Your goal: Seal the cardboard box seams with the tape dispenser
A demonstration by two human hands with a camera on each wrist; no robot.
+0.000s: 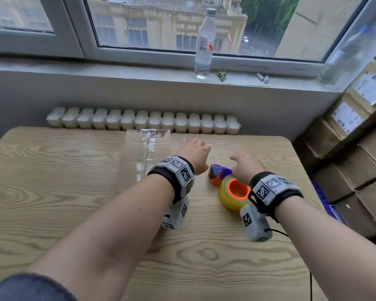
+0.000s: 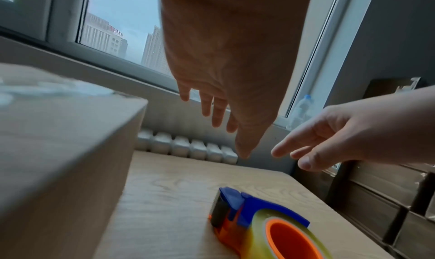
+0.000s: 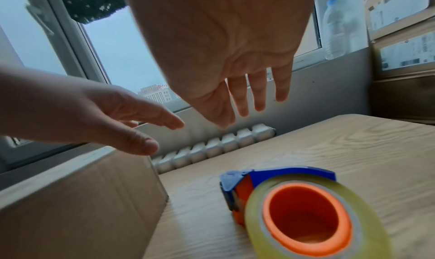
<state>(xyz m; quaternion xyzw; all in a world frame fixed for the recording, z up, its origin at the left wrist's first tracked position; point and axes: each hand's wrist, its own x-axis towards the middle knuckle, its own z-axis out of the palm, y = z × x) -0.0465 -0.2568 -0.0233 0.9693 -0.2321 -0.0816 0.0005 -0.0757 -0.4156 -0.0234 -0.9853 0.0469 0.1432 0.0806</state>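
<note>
A closed cardboard box [image 1: 137, 157] stands on the wooden table [image 1: 63, 213], with a strip of clear tape [image 1: 149, 144] along its top seam. To its right the blue and orange tape dispenser [image 1: 228, 185], loaded with a roll of clear tape, lies on its side on the table. My left hand [image 1: 193, 153] hovers beside the box's right edge, fingers straight and empty. My right hand [image 1: 245, 164] hovers just above the dispenser with fingers spread, not touching it. The wrist views show the same box [image 2: 58, 151] and dispenser [image 3: 294, 207] under the open hands.
Stacked cardboard boxes [image 1: 352, 137] with paper labels fill the right side beyond the table edge. A radiator [image 1: 143, 121] runs behind the table under the window sill. Two plastic bottles stand on the sill, one [image 1: 204, 44] in the middle and one [image 1: 343, 57] at the right.
</note>
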